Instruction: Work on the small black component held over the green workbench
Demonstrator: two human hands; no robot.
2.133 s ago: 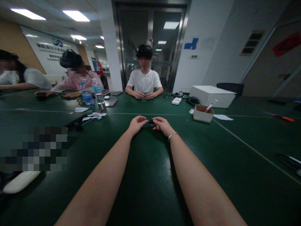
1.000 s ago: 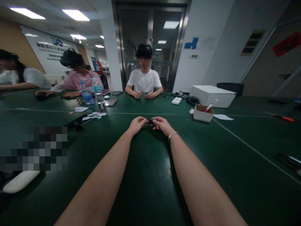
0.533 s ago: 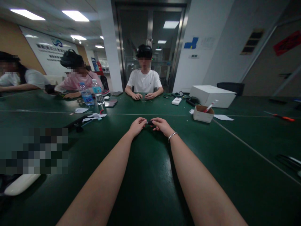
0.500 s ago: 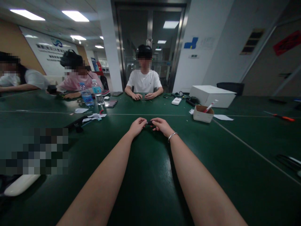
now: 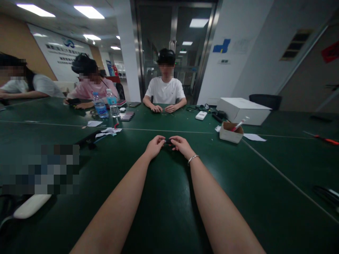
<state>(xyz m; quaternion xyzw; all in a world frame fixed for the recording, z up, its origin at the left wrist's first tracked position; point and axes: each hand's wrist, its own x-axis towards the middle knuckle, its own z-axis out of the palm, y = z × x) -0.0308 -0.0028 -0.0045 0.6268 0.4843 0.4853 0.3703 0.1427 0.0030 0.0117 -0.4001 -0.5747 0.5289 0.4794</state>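
Note:
Between my hands is a small dark object [image 5: 168,141], too small and too covered by fingers to name. My left hand [image 5: 155,146] pinches its left end, where a lighter bit shows at the fingertips. On its right end the thumb and fingers of my right hand [image 5: 182,145] are closed, and a silver bracelet [image 5: 193,159] circles that wrist. Both hands are just above or resting on the dark green table [image 5: 169,197], my forearms stretched forward; I cannot tell if the object touches the tabletop.
Across the table sits a person in white [image 5: 166,90]. Left are two water bottles [image 5: 100,106], paper scraps [image 5: 108,132] and a white handle-like object [image 5: 33,205]. To the right are a small cardboard box [image 5: 231,134], a large white box [image 5: 243,109] and a screwdriver [image 5: 327,139].
The whole view has shifted slightly, with things on the table sitting a bit further right. My hands keep the same grip on the dark object.

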